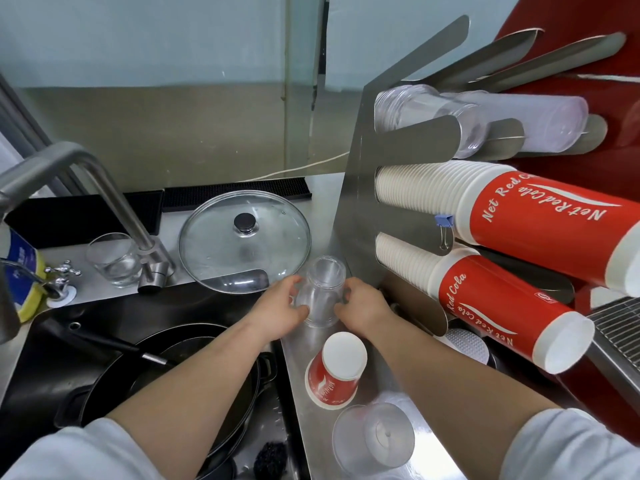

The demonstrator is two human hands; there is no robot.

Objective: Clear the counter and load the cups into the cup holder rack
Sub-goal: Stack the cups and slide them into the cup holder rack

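Both hands on the clear plastic cup [320, 294], upside down on the steel counter [375, 382], just left of the cup rack [360, 202]. Left hand [280, 311] w/ fingers curled round its left side, right hand [363, 308] gripping the right. Nearer: red paper cup [334, 370], then another clear cup [374, 439], both inverted. Glass lid [244, 240] far left, by the sink [62, 341]

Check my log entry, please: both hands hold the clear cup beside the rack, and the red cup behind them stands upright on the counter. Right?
Not quite. In the head view the red cup stands upside down. The rest holds: left hand and right hand hold the clear cup beside the rack, over the counter.
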